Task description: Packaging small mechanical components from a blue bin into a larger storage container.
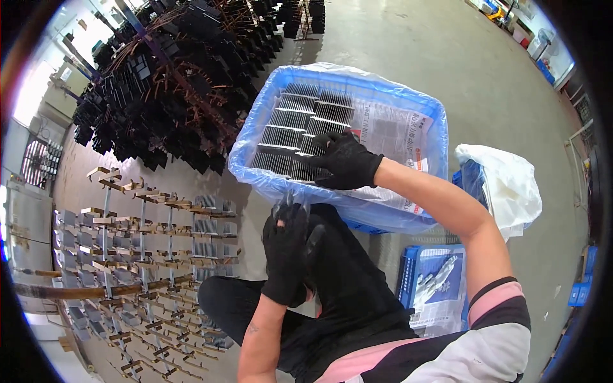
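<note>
Finned blocks (285, 119) (newspaper (393, 137) alongside) in blue crate (424, 97).

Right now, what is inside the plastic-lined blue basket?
The basket holds two columns of dark finned parts on its left and printed newspaper on its right. The gloved right hand covers some parts; whatever lies beneath them is hidden.

Black gloves (351, 165) and trousers (364, 287) go with a white, pink and black shirt (476, 348) (short-sleeved).
</note>
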`<state>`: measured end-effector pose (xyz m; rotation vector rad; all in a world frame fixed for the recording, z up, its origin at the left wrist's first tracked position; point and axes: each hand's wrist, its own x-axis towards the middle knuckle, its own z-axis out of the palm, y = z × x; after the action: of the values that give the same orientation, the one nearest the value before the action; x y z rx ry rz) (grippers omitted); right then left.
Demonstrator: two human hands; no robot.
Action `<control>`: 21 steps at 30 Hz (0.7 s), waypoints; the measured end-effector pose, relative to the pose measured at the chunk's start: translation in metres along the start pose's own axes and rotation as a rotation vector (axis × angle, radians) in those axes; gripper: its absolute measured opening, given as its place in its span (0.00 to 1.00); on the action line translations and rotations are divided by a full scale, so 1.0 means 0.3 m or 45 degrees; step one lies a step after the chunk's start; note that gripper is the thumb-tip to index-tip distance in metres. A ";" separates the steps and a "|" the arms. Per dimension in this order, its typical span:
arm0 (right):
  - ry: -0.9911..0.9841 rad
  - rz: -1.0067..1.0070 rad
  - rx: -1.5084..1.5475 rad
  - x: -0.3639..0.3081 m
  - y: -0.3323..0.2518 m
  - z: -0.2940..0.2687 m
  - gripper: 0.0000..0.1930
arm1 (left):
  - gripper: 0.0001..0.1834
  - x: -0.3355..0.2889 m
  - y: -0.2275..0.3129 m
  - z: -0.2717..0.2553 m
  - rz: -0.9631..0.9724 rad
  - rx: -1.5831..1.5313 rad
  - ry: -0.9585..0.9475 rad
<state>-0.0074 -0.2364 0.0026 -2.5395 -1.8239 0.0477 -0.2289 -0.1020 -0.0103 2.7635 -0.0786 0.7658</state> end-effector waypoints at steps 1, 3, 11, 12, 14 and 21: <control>0.120 -0.013 -0.029 -0.007 0.013 0.034 0.32 | 0.27 -0.012 0.001 -0.017 0.008 -0.006 0.002; 0.363 -0.051 -0.080 -0.010 0.015 0.068 0.32 | 0.25 -0.057 -0.006 -0.069 -0.026 -0.044 -0.006; 0.376 -0.085 0.090 -0.011 0.019 -0.002 0.32 | 0.17 -0.330 -0.132 -0.356 -0.462 0.292 0.080; 0.381 -0.080 0.092 -0.009 -0.001 -0.039 0.32 | 0.16 -0.349 -0.121 -0.390 -0.592 0.217 0.201; 0.368 -0.111 0.240 -0.004 -0.071 -0.123 0.30 | 0.16 -0.431 -0.128 -0.452 -0.719 0.152 0.328; 0.622 -0.612 0.764 0.022 -0.459 -0.125 0.21 | 0.11 -1.026 -0.287 -0.393 -1.510 -0.495 0.810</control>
<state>-0.1344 -0.1860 0.0439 -1.5181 -1.8012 -0.0268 -0.5413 0.0069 -0.0921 1.6061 1.2307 1.0054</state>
